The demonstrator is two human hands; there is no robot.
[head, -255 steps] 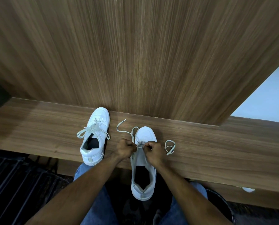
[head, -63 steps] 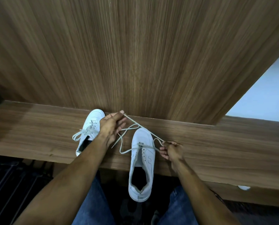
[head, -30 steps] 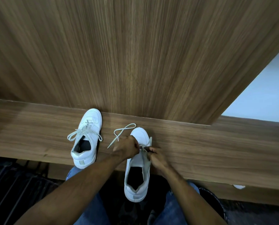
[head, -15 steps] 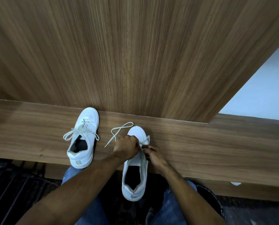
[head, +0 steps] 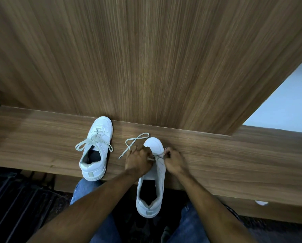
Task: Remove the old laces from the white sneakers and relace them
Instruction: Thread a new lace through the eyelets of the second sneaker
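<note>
Item: flat pale cotton lace [head: 137,139], limp, light, snag-prone; threaded low on the right-hand white leather sneaker [head: 152,174] at the near edge of the wooden ledge [head: 234,155]; I see left hand [head: 138,161] and right hand [head: 173,161] each pinching a strand; best held near the stiff tip.

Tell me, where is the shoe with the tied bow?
In the head view, the tied sneaker sits on the wooden ledge, left of the left hand, toe against the wall panel.
</note>
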